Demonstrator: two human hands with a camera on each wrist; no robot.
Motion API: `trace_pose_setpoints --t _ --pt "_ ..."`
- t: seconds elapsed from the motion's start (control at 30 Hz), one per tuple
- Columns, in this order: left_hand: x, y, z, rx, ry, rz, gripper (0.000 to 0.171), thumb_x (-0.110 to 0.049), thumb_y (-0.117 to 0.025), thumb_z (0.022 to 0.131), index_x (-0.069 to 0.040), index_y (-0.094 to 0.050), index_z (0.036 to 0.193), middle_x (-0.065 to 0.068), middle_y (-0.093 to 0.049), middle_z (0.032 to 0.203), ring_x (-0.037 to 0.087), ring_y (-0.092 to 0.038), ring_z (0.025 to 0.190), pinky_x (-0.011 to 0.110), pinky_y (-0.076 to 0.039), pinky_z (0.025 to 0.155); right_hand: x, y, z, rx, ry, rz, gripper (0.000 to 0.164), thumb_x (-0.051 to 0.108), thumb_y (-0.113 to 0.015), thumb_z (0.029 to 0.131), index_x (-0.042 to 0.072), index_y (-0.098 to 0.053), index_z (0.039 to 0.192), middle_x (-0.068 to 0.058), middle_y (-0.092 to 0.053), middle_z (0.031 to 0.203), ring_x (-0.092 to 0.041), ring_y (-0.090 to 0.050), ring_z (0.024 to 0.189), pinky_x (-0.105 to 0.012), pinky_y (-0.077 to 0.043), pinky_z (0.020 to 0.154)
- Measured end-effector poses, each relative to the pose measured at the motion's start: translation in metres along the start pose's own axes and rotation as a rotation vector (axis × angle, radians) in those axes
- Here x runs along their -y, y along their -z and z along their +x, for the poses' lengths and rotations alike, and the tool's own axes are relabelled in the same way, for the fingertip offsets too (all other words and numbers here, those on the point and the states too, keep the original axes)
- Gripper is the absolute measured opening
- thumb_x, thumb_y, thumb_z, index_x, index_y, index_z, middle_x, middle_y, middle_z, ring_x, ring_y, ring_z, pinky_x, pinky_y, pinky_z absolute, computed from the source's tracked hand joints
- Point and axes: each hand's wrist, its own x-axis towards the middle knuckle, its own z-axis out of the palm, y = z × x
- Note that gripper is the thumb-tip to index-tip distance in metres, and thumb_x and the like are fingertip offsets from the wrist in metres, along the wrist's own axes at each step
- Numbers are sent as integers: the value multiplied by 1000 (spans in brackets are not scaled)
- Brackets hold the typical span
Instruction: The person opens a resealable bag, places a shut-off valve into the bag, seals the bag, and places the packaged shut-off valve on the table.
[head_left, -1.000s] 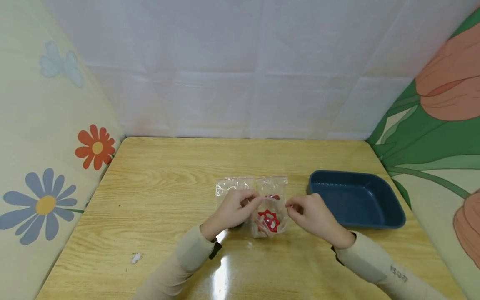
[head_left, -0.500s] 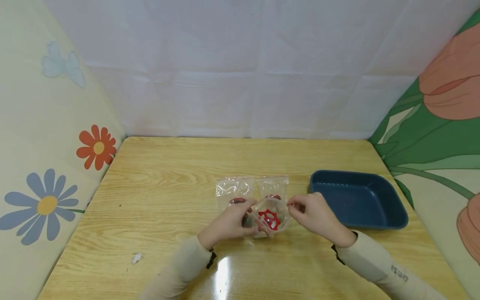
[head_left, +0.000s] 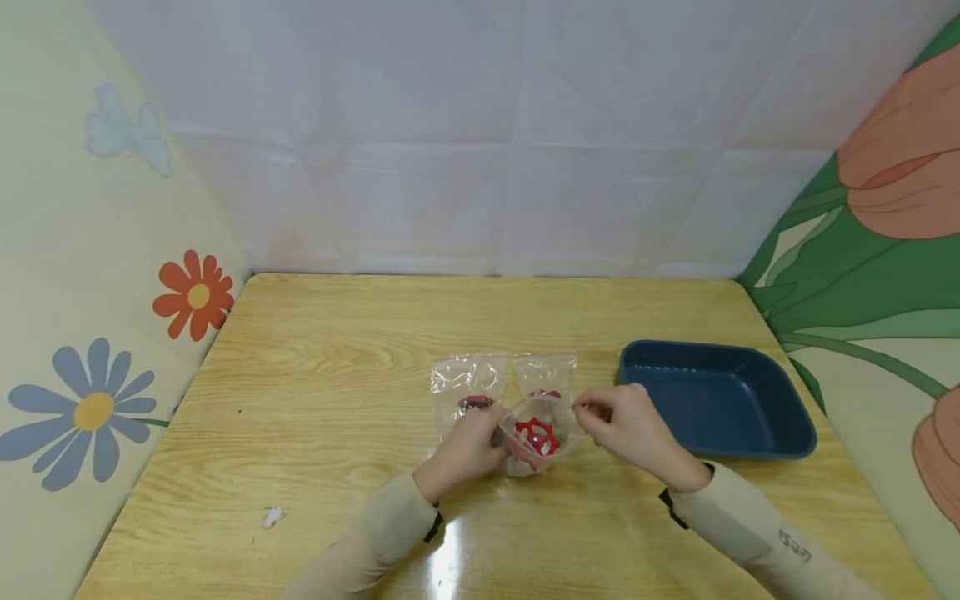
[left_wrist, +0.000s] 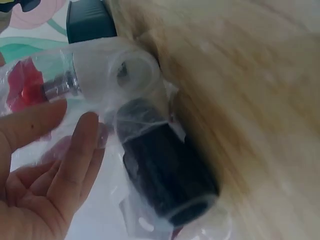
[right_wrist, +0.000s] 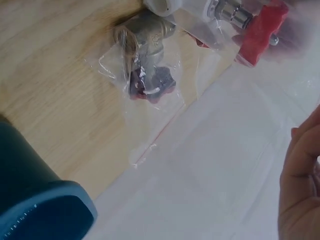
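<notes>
An open clear zip bag [head_left: 521,468] stands at mid-table between my hands. In it is a valve with a red handwheel [head_left: 553,437]; the left wrist view shows its white body [left_wrist: 92,75] through the plastic. My left hand [head_left: 467,446] grips the bag's left side, and some of its fingers are hidden behind the bag in the head view. At the right rim, my right hand [head_left: 630,425] pinches the plastic between thumb and fingers. A black cylindrical part [left_wrist: 172,175] in plastic lies close by my left hand in the left wrist view.
Behind the held bag lie two more clear bags, a left one [head_left: 468,373] and a right one [head_left: 546,365]. The right wrist view shows a brass valve [right_wrist: 142,42] with a dark red wheel in one. A blue tray [head_left: 712,408] stands to the right on the wooden table [head_left: 337,350].
My left hand has moved from the bag's upper left edge down to its left side. The bag's mouth is spread wider. My right hand has stayed at the right rim.
</notes>
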Motion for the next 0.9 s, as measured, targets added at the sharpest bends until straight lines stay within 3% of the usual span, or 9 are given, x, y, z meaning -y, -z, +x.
trace_pose_setpoints --t 0.17,0.3,0.43,0.57,0.7,0.9 --pt "2 -4 1 -50 -36 30 14 1 -67 71 -8 -63 80 3 -63 72 13 -57 64 19 -47 59 -8 -3 -1 68 -88 272 19 11 -49 94 -1 -65 92 -2 -58 64 -11 -55 52 -29 -48 46" --pt "4 -6 2 -89 -88 34 19 2 -67 70 -6 -66 87 5 -66 77 15 -61 68 20 -49 63 -19 -8 -4 141 -167 422 24 0 -41 95 -10 -57 109 -16 -60 86 -20 -59 66 -34 -52 57" --pt "5 -8 2 -128 -114 20 20 4 -67 66 -7 -64 83 4 -66 74 14 -59 64 18 -47 58 -32 -20 -8 225 -173 372 38 -11 -49 82 -9 -50 120 -22 -58 107 -26 -60 84 -32 -52 66" --pt "6 -8 2 -139 -103 21 19 4 -66 66 -8 -63 80 3 -64 70 13 -56 60 17 -44 54 -40 -36 -12 272 -134 377 51 -10 -62 74 -8 -48 123 -25 -54 115 -34 -56 97 -27 -52 71" --pt "5 -8 3 -123 -86 11 18 3 -66 67 -7 -63 81 4 -63 69 13 -55 59 17 -44 54 -42 -49 -13 270 -94 367 53 -3 -69 74 -8 -48 122 -25 -55 114 -36 -56 99 -29 -52 73" --pt "4 -9 3 -101 -76 16 18 2 -68 67 -8 -64 81 3 -64 73 12 -56 63 17 -45 57 -43 -59 -12 193 -64 252 53 3 -74 70 -2 -54 119 -20 -60 111 -32 -56 101 -30 -48 81"
